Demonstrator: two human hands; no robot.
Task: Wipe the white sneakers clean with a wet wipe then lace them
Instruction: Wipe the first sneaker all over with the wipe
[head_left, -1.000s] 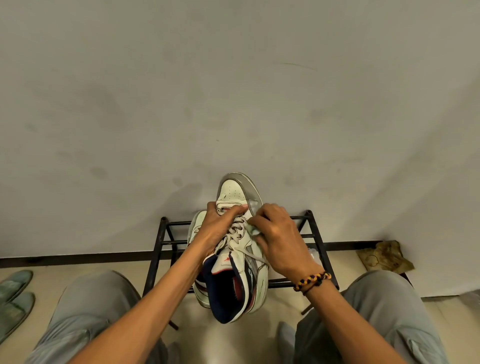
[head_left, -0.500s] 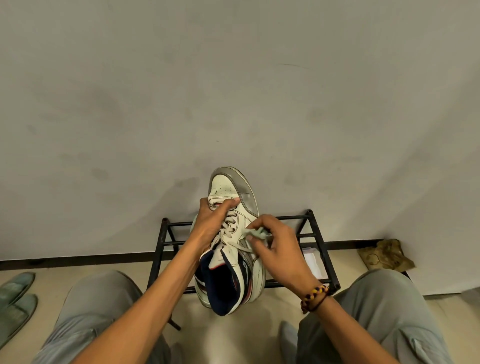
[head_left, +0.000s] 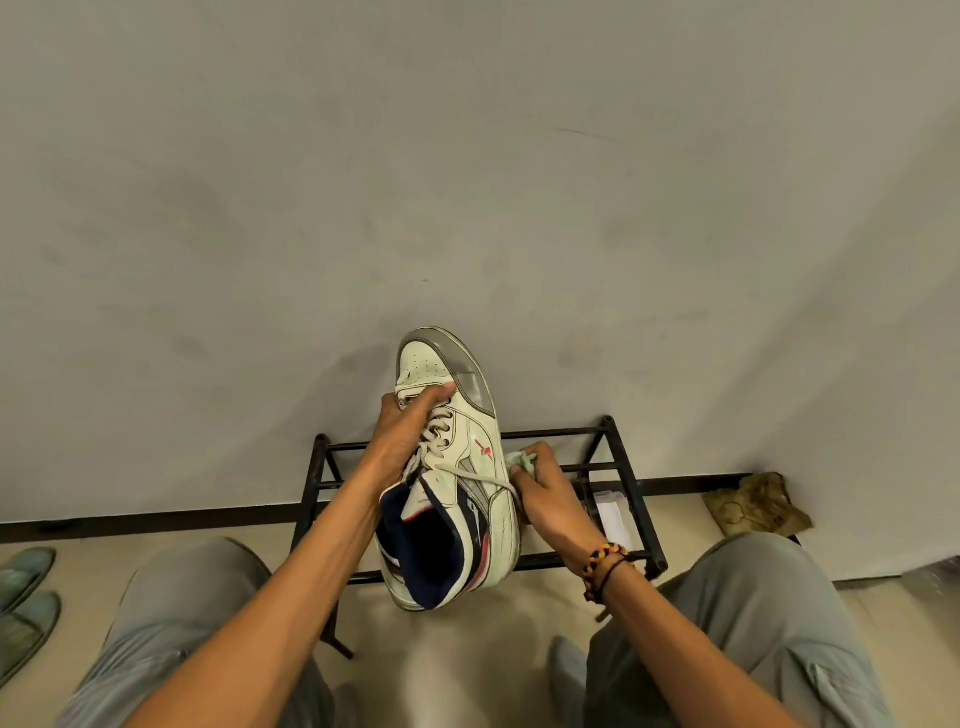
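Above a black metal rack (head_left: 631, 470), between grey-trousered knees: white sneaker (head_left: 470, 467), toe toward the wall, clamped across the laces by the left hand (head_left: 402, 431). Against its right side, right hand (head_left: 545, 499), fingers pinched together on a crumpled wet wipe (head_left: 519, 461).

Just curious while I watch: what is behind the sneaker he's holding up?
Behind the sneaker stands a black metal rack against a grey wall. Something white lies on the rack's right side. The sneaker and left hand cover the rack's middle, so nothing there can be seen.
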